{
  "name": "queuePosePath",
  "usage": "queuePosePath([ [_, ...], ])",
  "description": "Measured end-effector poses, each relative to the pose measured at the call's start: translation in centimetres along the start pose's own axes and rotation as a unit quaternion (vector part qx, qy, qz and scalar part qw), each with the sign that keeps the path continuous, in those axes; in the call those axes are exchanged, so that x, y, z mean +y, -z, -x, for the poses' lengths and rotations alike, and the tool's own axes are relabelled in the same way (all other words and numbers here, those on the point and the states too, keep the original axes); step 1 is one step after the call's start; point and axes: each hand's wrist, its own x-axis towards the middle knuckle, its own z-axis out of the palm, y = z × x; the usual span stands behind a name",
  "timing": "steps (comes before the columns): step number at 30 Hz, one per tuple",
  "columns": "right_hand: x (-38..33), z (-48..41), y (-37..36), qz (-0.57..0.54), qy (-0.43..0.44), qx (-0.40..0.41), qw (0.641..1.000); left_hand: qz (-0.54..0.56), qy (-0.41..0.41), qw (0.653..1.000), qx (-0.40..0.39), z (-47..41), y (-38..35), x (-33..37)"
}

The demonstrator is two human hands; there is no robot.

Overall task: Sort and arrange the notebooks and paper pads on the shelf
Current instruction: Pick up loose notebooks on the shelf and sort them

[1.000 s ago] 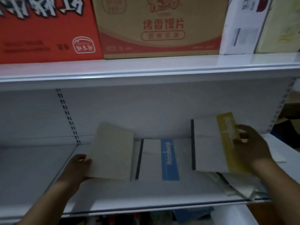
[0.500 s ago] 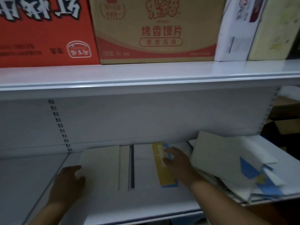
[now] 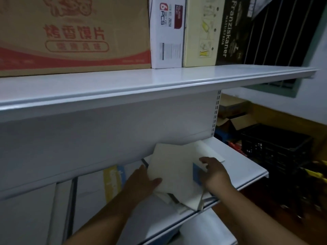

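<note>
A white metal shelf (image 3: 244,167) carries a loose pile of cream paper pads (image 3: 191,198) at its right end; a yellow-banded white notebook (image 3: 113,181) lies flat beside it; the left hand (image 3: 141,183) pinches the top pad (image 3: 175,167) at its edge; the right hand (image 3: 215,174) touches a blue-banded pad (image 3: 196,174) with bent fingers, grip unclear.

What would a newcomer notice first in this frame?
Both hands work a loose pile of pads at the right end of the lower shelf: the left hand holds the top cream pad by its edge, the right hand rests on the pile. Above, a cardboard box with red print sits on the upper shelf.
</note>
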Motion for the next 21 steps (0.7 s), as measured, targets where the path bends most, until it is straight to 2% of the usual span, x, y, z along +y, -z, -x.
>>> queuePosePath([
  [2, 0.3, -0.1, 0.4, 0.055, -0.015, -0.049, 0.997, 0.024, 0.008, 1.000, 0.006, -0.3, -0.2, -0.1],
  [5, 0.3, -0.3, -0.1, 0.119, -0.025, -0.066, 0.990, 0.097, 0.033, 0.994, 0.038, 0.1, 0.8, -0.3],
  [8, -0.4, -0.9, 0.0, 0.211, -0.041, -0.112, 0.970, 0.264, 0.087, 0.959, 0.057, 2.1, 2.6, -0.6],
  [11, -2.5, -1.3, 0.8, 0.244, -0.053, -0.170, 0.953, 0.341, 0.087, 0.928, 0.121, 5.0, 5.0, -3.0],
  [13, -4.2, -1.4, 1.1, 0.175, -0.040, -0.180, 0.967, 0.372, 0.092, 0.906, 0.182, 7.4, 7.5, -5.6],
  [15, -5.9, -0.3, 0.9, -0.002, -0.051, -0.182, 0.982, 0.389, 0.118, 0.885, 0.228, 10.0, 10.4, -9.1],
  [17, -8.0, 1.4, -0.3, -0.124, -0.042, -0.182, 0.975, 0.390, 0.143, 0.869, 0.269, 12.8, 13.0, -12.8],
  [19, -9.9, 2.9, -3.3, -0.174, -0.029, -0.212, 0.961, 0.375, 0.183, 0.854, 0.310, 15.1, 14.8, -16.1],
  [21, -11.8, 4.4, -7.5, -0.160, 0.001, -0.230, 0.960, 0.354, 0.222, 0.848, 0.326, 16.5, 15.7, -18.4],
])
